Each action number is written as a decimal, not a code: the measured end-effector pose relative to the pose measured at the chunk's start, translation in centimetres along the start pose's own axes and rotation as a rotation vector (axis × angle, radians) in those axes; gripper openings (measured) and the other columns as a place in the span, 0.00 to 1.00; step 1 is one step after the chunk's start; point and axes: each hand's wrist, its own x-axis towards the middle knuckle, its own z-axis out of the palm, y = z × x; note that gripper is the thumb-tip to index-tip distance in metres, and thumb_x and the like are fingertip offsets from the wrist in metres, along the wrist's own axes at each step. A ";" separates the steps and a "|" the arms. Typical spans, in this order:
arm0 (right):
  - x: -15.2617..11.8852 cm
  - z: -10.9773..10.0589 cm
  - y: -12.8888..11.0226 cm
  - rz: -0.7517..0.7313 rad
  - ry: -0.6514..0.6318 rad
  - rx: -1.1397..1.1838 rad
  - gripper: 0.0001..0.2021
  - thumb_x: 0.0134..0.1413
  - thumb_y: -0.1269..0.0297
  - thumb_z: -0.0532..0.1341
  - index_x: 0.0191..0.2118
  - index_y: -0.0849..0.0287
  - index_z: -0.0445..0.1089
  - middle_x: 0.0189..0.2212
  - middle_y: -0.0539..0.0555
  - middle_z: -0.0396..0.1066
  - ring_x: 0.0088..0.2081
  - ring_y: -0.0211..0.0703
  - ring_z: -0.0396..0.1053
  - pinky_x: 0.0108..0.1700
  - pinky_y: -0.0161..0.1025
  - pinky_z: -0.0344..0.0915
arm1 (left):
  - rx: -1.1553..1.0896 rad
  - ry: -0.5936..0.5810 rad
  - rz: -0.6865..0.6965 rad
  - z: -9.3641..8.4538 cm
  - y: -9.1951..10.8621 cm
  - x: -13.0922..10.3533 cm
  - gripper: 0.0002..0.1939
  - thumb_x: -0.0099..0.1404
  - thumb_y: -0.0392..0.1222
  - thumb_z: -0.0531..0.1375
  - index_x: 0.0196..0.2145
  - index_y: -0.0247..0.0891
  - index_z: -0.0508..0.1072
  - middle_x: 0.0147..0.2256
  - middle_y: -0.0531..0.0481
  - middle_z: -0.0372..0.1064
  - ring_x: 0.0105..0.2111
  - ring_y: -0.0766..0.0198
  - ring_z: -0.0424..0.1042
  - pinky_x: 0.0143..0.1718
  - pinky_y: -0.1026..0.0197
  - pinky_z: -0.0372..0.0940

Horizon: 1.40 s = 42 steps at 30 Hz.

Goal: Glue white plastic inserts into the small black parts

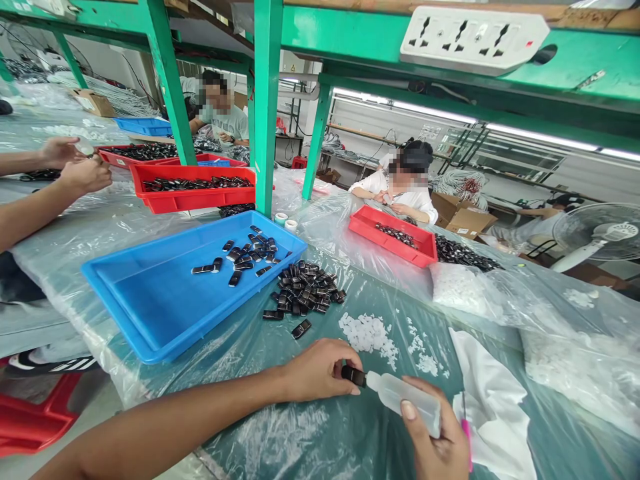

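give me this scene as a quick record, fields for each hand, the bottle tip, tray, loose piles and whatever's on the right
left hand: holds a small black piece in its fingertips
right hand: grips a translucent bottle
bottle tip: at the black piece's end; contact hard to confirm
blue tray: beyond the left forearm, black pieces toward its right end
loose piles: black pieces beside the tray; white bits further right
right side: white cloth, pink-handled tool
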 end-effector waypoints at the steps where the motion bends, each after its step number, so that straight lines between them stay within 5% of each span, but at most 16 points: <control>1: 0.0 0.0 0.0 -0.023 0.004 -0.001 0.20 0.43 0.47 0.62 0.37 0.59 0.68 0.37 0.55 0.69 0.37 0.45 0.66 0.35 0.34 0.62 | 0.009 0.000 -0.014 0.0 0.1 0.0 0.11 0.55 0.45 0.64 0.36 0.38 0.73 0.33 0.51 0.69 0.29 0.67 0.67 0.27 0.69 0.58; 10: -0.2 -0.1 -0.1 -0.045 0.002 0.006 0.19 0.40 0.47 0.64 0.33 0.58 0.70 0.31 0.53 0.70 0.32 0.44 0.67 0.32 0.34 0.63 | -0.006 0.002 -0.098 0.5 0.0 -0.2 0.11 0.56 0.46 0.63 0.35 0.38 0.71 0.30 0.53 0.71 0.27 0.66 0.68 0.26 0.68 0.59; 17: -0.1 -0.1 -0.2 -0.014 0.057 0.016 0.19 0.42 0.47 0.64 0.35 0.58 0.70 0.36 0.54 0.69 0.35 0.44 0.66 0.32 0.33 0.63 | -0.134 -0.090 -0.006 0.3 0.0 -0.2 0.18 0.63 0.41 0.57 0.52 0.44 0.69 0.44 0.47 0.72 0.37 0.60 0.72 0.34 0.64 0.65; 42: 0.2 0.0 -0.6 0.076 0.042 0.012 0.22 0.41 0.45 0.63 0.35 0.59 0.70 0.33 0.54 0.69 0.31 0.44 0.65 0.29 0.36 0.63 | -0.047 -0.013 -0.048 0.3 0.1 -0.1 0.15 0.59 0.45 0.61 0.45 0.40 0.74 0.39 0.47 0.73 0.33 0.62 0.71 0.31 0.66 0.64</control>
